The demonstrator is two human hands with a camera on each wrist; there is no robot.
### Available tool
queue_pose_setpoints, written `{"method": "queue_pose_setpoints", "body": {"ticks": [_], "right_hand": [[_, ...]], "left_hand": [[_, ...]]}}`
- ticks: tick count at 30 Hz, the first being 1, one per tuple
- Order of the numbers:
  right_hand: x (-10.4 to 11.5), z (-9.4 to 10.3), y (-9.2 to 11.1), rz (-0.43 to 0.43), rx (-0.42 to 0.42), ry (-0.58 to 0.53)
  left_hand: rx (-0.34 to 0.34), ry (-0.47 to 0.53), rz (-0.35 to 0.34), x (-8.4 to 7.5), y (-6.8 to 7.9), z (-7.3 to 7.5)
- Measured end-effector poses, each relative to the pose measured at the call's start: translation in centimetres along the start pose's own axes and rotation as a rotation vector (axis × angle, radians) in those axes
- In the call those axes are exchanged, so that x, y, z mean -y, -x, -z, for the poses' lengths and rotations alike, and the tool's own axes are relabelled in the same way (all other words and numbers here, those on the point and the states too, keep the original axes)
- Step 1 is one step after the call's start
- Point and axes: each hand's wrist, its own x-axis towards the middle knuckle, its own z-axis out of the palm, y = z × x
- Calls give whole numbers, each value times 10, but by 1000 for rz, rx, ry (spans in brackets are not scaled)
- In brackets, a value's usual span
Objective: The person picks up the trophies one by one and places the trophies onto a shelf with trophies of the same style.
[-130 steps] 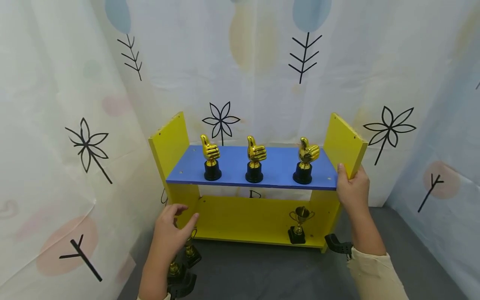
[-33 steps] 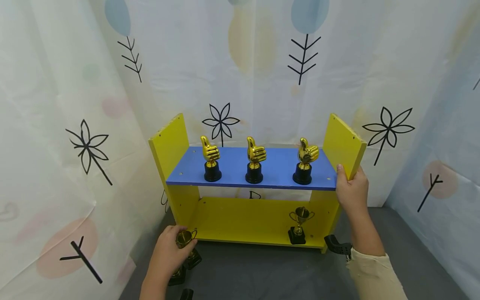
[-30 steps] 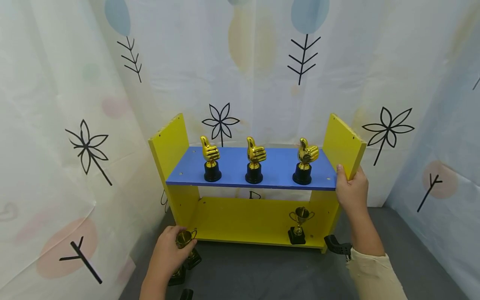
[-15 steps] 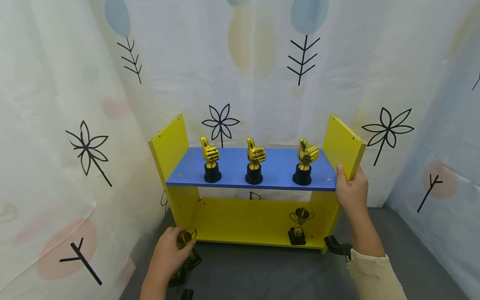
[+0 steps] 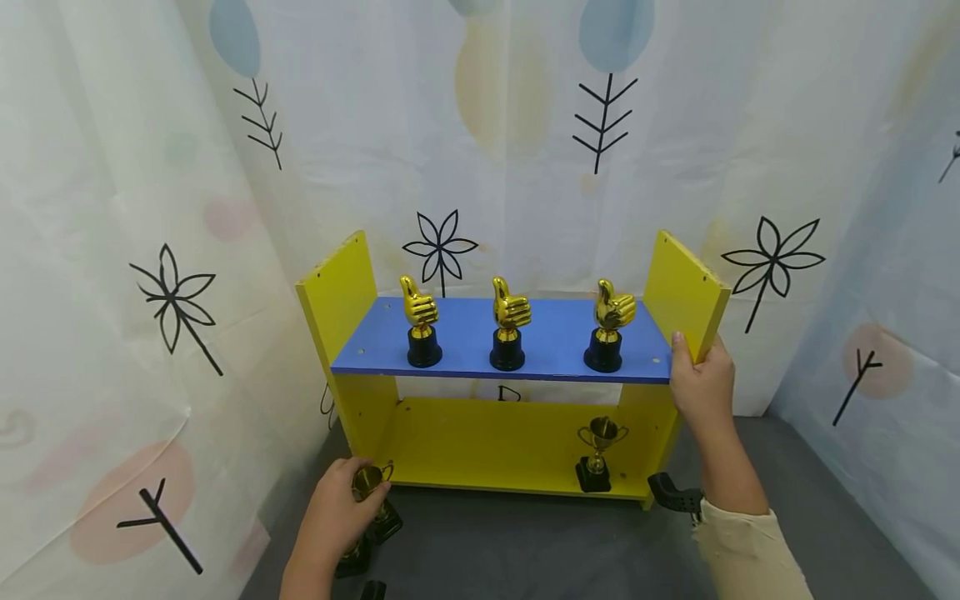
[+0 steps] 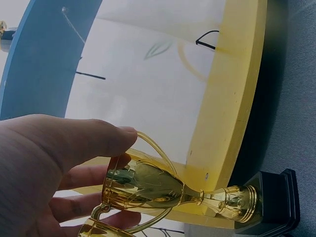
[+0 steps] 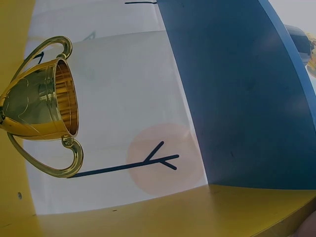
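My left hand holds a gold two-handled trophy cup by its bowl, left of the shelf's lower front edge. In the left wrist view the thumb lies along one side near the rim, the fingers behind. The cup's black base points down towards the grey floor. A second trophy stands close by, mostly hidden by the hand. With the thumb in front, my right hand grips the yellow right side panel of the shelf unit, level with the blue board.
Three gold thumbs-up trophies stand in a row on the blue board. Another trophy cup stands at the right on the yellow lower board. Grey cloth covers the floor in front; a patterned white curtain hangs behind.
Since the earliest frame my left hand has come down from above the left trophies and taken hold of one cup. Over the last second it stays there; the right hand keeps its grip.
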Motion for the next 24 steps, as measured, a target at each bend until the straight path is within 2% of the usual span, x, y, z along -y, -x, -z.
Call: {"method": "queue_pose_setpoints", "body": {"ticks": [10,24], "right_hand": [[-3,0,1,-7,1,-5],[-3,-1,-1,7,1,0]], "left_hand": [[6,21,7,-1,0,1],[32,1,27,-2,-2,3]]}}
